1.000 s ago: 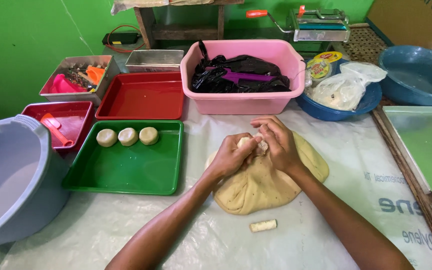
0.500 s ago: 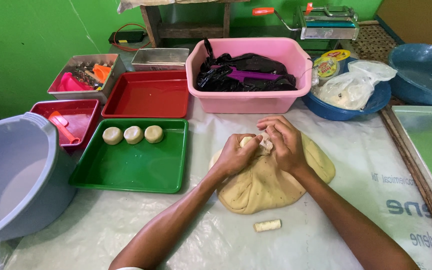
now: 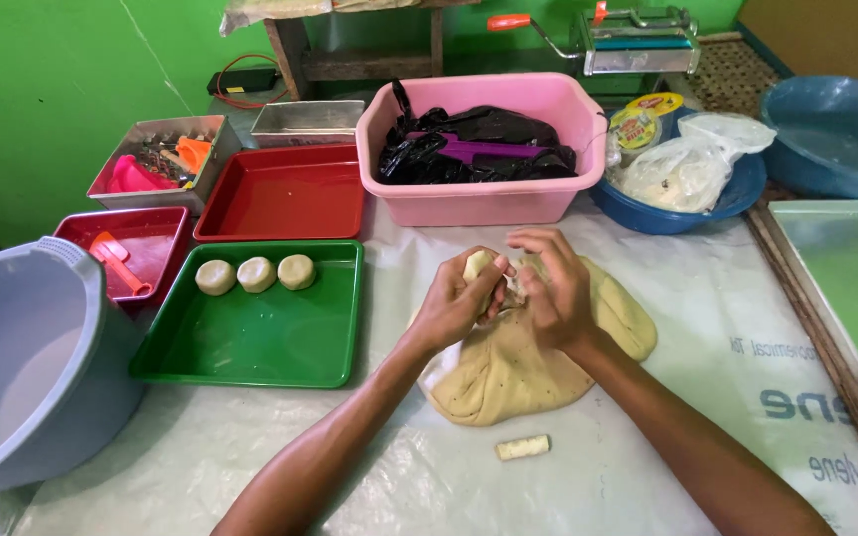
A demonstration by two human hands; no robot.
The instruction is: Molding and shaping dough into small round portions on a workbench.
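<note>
A large flat slab of pale dough (image 3: 518,367) lies on the plastic-covered table. My left hand (image 3: 459,303) grips a small lump of dough (image 3: 477,265) pulled up from the slab's far edge. My right hand (image 3: 551,286) pinches the dough right beside it, fingers curled over the slab. A short roll of dough (image 3: 522,448) lies loose in front of the slab. Three round dough balls (image 3: 256,274) sit in a row at the far end of a green tray (image 3: 260,342) to the left.
A grey bucket (image 3: 22,367) stands at the left edge. Behind are a red tray (image 3: 285,194), a pink tub with black bags (image 3: 489,149), a small red tray with a scraper (image 3: 131,248), a blue bowl with a plastic bag (image 3: 682,189) and another blue basin (image 3: 836,134).
The hands stay at the slab's far edge. The left hand has lifted the small lump a little higher out of the slab. The camera has shifted slightly.
</note>
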